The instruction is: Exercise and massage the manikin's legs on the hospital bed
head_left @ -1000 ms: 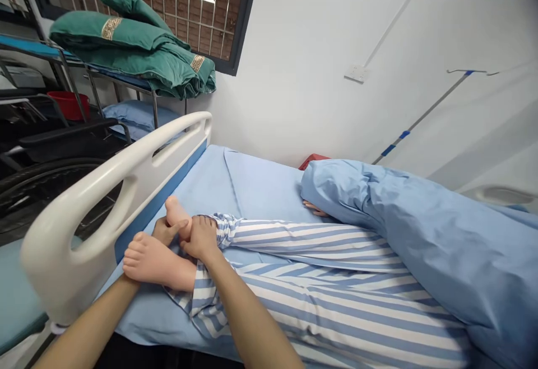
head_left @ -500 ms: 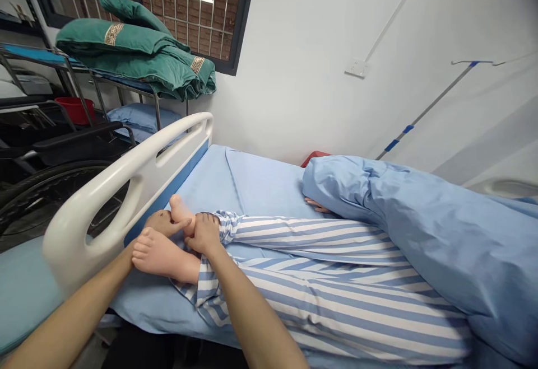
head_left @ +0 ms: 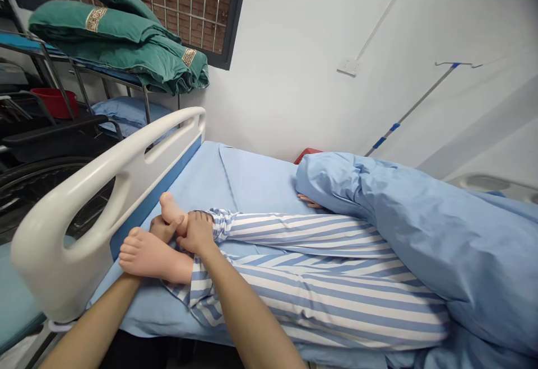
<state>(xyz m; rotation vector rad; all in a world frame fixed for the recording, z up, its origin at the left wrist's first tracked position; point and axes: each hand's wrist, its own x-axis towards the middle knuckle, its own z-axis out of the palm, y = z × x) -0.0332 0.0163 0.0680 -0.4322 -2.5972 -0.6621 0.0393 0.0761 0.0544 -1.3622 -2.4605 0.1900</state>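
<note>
Two bare feet of a figure lying on the bed cross near the bed's end, the near foot (head_left: pixel 149 257) lying across in front of the far foot (head_left: pixel 171 211). My left hand (head_left: pixel 163 229) comes in behind the near foot, its fingers against the far foot's ankle. My right hand (head_left: pixel 197 233) wraps the far ankle just below the cuff of the blue-and-white striped trousers (head_left: pixel 319 296). A blue blanket (head_left: pixel 420 246) covers the figure's upper body, and a small hand (head_left: pixel 309 201) shows at its edge.
A white plastic bed rail (head_left: pixel 105 173) runs along the left of the blue sheet (head_left: pixel 252 181). Beyond it stand a black wheelchair (head_left: pixel 42 190) and a metal rack with green quilts (head_left: pixel 117 38), a blue pillow (head_left: pixel 126 111) and a red basin (head_left: pixel 54 103). A wall rail (head_left: pixel 403 111) crosses the right.
The whole scene has shifted up and left in view as my head moved. Both hands stay on the feet, and my left arm sits slightly differently against the near foot.
</note>
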